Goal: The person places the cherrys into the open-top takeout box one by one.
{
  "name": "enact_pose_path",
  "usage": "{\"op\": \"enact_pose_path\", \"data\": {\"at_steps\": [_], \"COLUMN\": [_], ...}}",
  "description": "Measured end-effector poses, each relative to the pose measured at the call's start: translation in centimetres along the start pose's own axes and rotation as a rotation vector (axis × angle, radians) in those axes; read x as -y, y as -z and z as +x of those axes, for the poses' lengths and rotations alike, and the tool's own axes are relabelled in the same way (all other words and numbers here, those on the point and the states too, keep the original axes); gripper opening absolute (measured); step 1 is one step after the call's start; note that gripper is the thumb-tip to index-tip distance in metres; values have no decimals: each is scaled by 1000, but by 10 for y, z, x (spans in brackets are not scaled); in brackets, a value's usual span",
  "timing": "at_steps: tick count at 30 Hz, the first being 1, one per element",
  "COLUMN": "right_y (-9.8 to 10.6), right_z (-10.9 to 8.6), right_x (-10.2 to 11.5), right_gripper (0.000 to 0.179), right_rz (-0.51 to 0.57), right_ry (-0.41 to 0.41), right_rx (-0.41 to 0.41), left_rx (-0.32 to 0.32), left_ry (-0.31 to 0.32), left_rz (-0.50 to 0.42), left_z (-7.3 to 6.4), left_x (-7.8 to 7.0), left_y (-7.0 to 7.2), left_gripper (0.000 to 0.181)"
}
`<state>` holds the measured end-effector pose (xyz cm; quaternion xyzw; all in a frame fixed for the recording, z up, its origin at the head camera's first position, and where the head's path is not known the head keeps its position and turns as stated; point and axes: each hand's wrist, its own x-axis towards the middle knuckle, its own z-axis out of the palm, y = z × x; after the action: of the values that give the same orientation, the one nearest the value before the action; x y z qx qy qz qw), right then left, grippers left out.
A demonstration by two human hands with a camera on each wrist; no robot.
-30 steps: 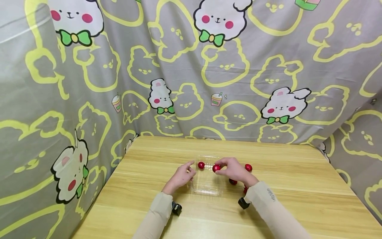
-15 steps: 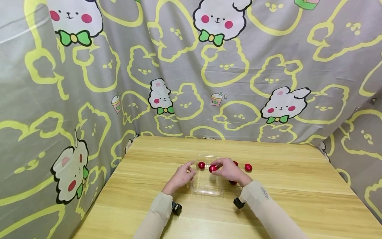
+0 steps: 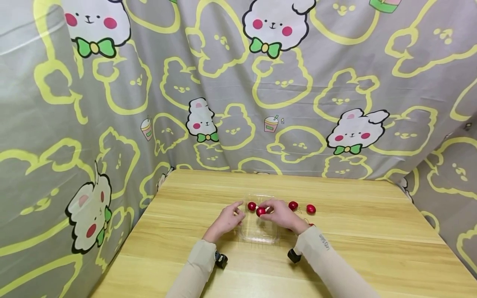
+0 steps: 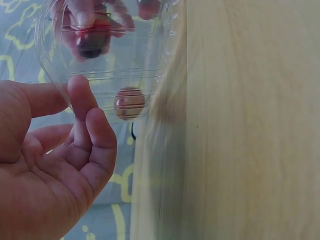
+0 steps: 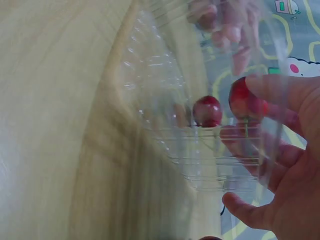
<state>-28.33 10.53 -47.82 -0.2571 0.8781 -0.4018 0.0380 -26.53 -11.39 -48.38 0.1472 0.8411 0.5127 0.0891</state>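
A clear plastic box [image 3: 259,231] lies on the table between the hands. My right hand [image 3: 281,214] pinches a red cherry [image 3: 261,212] by thumb and fingertips, over the inside of the box. In the right wrist view, a green stem hangs from that held cherry [image 5: 242,99]. Another cherry [image 3: 251,206] sits in the box near its far left corner. My left hand [image 3: 226,218] holds the box's left rim, its fingers bent against the clear wall, as the left wrist view shows.
To the box's right, cherries [image 3: 293,205] with stems lie on the wooden table [image 3: 354,240]; one [image 3: 311,209] is farther right, and others are partly hidden by the right arm. Patterned grey cloth [image 3: 231,82] hangs behind and beside the table.
My right hand has moved left with the cherry, from the box's right side toward its middle, close to the cherry inside. The left hand and the box have stayed put.
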Motion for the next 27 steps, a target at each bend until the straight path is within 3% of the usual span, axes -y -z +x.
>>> {"op": "enact_pose_path", "data": {"at_steps": [12,27], "right_y": [-10,-19], "right_z": [4,12], "right_x": [3,4], "right_gripper": [35,29], "right_rz": [-21,-179], "right_ry": [5,2], "right_rx": [21,-53], "left_rx": [-4,0], "left_ry": [0,-31], "left_rz": [0,13], "left_z": [0,-1], "left_x": [1,4], "left_y": [2,3], "left_gripper": [50,51]}}
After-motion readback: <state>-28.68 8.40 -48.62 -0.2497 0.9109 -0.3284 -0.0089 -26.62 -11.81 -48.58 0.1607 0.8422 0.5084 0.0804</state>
